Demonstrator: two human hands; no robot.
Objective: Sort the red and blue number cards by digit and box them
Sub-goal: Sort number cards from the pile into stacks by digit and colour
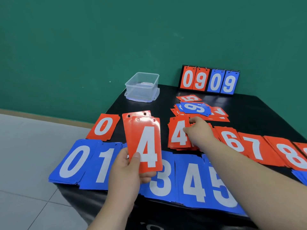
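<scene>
Both busy: left grip [127, 165] pinches red 4 cards [144, 141] at lower edge; right grip [197, 131] pinches red 4 pile [177, 135]. Thin, stiff, glossy, probably slippery: take edges.

Bare left hand [127, 168] and right hand [199, 132], both forearms bare too, short-nailed fingers [136, 161]

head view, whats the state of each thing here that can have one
left hand, holds red 4 cards upright off the table
right hand, pinches the red 4 pile on the table
plastic box, lid off, no cards inside
scoreboard, standing, shows 09 09
mixed heap, loose, unsorted, blue cards on top
</scene>
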